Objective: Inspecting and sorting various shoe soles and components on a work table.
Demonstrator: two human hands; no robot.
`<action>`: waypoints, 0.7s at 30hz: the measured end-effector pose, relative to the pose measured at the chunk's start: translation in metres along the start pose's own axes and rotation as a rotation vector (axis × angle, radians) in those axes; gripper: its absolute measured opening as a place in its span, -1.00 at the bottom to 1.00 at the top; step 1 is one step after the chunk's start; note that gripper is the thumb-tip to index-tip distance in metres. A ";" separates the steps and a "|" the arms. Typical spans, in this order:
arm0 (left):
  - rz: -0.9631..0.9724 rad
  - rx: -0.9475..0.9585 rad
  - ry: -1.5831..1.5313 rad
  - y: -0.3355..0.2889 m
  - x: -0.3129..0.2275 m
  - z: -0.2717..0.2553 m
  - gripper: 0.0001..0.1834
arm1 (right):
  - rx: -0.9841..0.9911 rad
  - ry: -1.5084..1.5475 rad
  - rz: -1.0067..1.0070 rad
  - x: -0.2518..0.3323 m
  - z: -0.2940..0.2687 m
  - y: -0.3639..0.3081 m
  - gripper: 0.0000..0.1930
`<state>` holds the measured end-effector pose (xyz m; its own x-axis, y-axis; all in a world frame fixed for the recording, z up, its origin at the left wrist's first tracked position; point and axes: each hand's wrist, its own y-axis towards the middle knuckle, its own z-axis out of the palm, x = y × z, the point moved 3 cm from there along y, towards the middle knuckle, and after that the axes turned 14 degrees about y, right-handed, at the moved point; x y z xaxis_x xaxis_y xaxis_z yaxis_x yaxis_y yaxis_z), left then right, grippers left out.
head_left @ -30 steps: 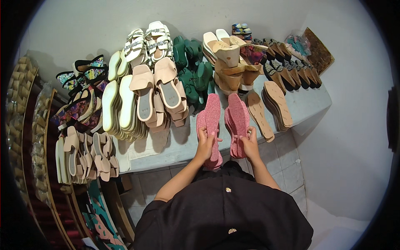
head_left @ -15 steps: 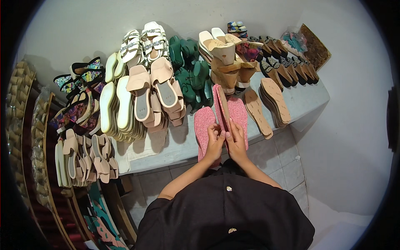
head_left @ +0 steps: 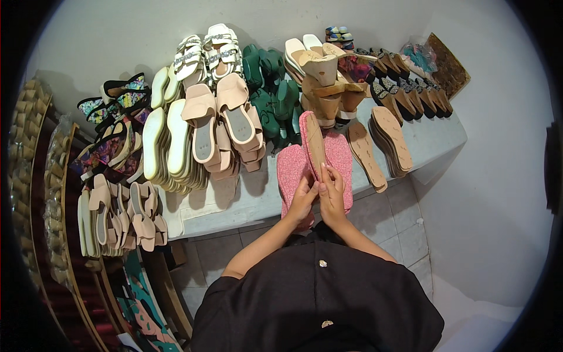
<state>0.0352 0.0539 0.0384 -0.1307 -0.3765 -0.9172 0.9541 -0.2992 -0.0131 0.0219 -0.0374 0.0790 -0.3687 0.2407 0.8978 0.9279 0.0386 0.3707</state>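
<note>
Between my hands a pink insole [head_left: 315, 144] is held up tilted, its tan, pencil-marked face turned partly to the right and its speckled pink edge showing on the left. My left hand [head_left: 302, 198] is closed at its near end from the left. From the other side, my right hand [head_left: 332, 198] grips the same end, thumb and fingers pressed on the tan face. Below and behind it, two piles of speckled pink insoles lie on the table's front edge, a left pile [head_left: 290, 170] and a right pile [head_left: 341, 154]. My hands partly cover both piles.
Right of the pink piles are tan insoles [head_left: 366, 155] and a taller tan stack [head_left: 392, 138]. Beige sandals [head_left: 203, 141], cream soles [head_left: 153, 144], green shoes [head_left: 284, 105] and wedge heels [head_left: 319, 105] crowd the grey table [head_left: 431, 146]. Racks [head_left: 69, 193] stand at left.
The held insole has turned so more of its tan face shows. My right fingers have shifted slightly on it. The view has moved a little.
</note>
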 end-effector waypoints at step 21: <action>0.038 -0.279 0.122 0.008 -0.016 0.017 -0.42 | -0.011 -0.286 0.021 0.009 -0.031 -0.010 -0.59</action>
<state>0.0409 0.0428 0.0593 -0.0764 -0.2699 -0.9599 0.9970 -0.0287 -0.0713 0.0083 -0.0658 0.0905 -0.3179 0.5048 0.8025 0.9338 0.0203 0.3571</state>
